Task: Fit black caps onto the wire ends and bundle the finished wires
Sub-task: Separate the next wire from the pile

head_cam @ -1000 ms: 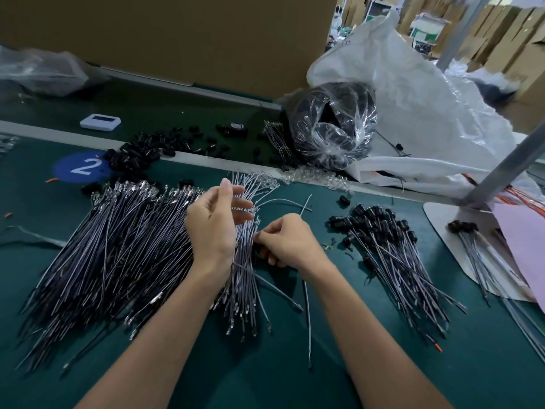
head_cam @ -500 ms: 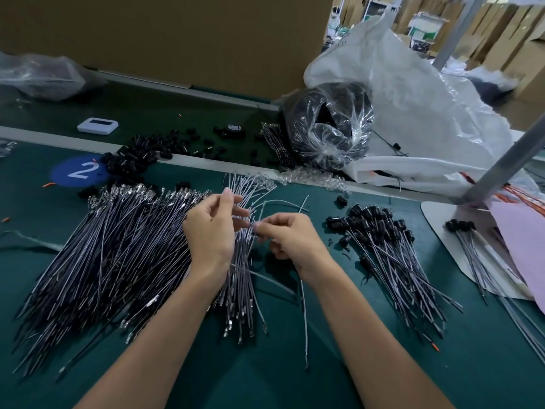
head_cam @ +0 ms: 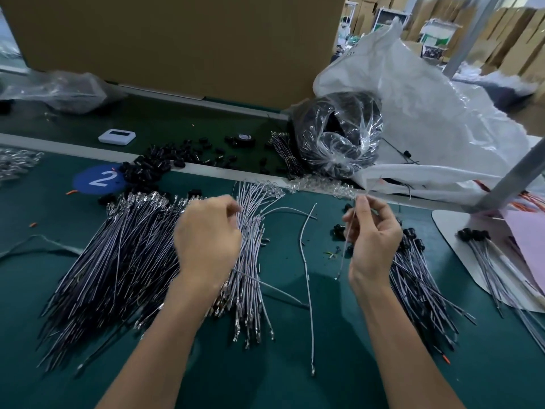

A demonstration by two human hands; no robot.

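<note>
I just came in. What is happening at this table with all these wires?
A person works with thin wires on a green table. The right hand pinches a single wire and holds it up beside the pile of capped wires. The left hand is curled over the pile of uncapped wires; blur hides whether it grips any. Loose black caps lie further back.

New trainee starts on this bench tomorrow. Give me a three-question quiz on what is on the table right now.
1. True or false: the right hand pinches a single wire.
2. Relative to the uncapped pile, the capped wires lie: A) to its left B) to its right C) on top of it.
3. Fill in: the blue sticker shows the number ___.
Key: 1 true; 2 B; 3 2.
</note>
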